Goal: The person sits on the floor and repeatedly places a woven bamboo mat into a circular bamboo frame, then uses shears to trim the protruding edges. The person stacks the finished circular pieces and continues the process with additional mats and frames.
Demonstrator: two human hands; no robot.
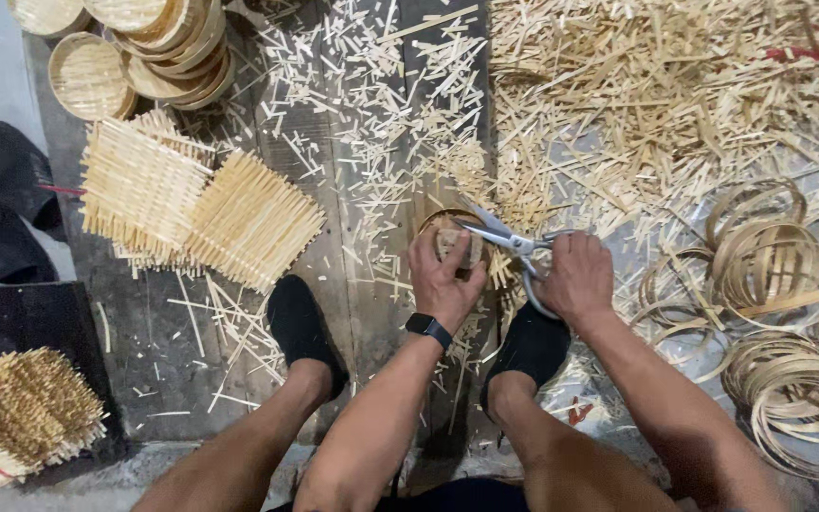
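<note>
Between the person's two black-socked feet, near the middle of the floor (191,379), the left hand (445,277) closes its grip around a small woven bamboo basket (449,239), fingers curled over the rim and thumb against the side; a black watch (428,329) sits on that wrist. Just right of it, the right hand (575,277) has its grip closed through the handles of a pair of metal scissors (504,237), whose blades stand apart and point left, their tips over the basket's rim. Left of the hands lie flat square woven mats (196,204), overlapping one another, and far left stands a tilted stack of finished round baskets (168,47). Near left, another bundle of woven bamboo (21,412) rests against a dark board. Short bamboo offcuts (372,104) litter the dark floor beyond the hands, thickening into a big heap of strips (665,85) at far right. To the right, coiled bamboo hoops (774,265) lie in loose piles, more of them nearer at the right edge. A pair of black shoes (11,204) sits by the left edge.
</note>
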